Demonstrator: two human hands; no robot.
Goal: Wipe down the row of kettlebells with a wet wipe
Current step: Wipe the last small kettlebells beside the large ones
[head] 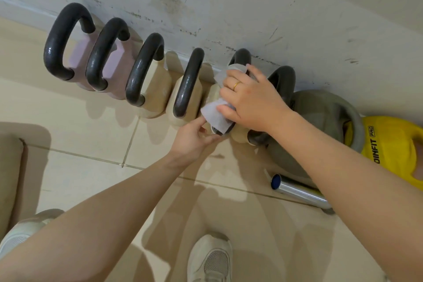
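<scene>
Your right hand (249, 101) wraps the white wet wipe (214, 115) around the fifth beige kettlebell's black handle (240, 56); your left hand (194, 136), at seven o'clock, pinches the wipe's lower edge.

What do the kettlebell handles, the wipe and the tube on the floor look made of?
Kettlebell handles: likely cast metal, dark matte coating, faintly pebbled with dull highlights. Wipe: thin white nonwoven sheet, draped and creased around the handle under the right hand; wetness can't be judged. Tube: polished metal, probably steel or chrome, mirror-like streaks, blue end cap.
</scene>
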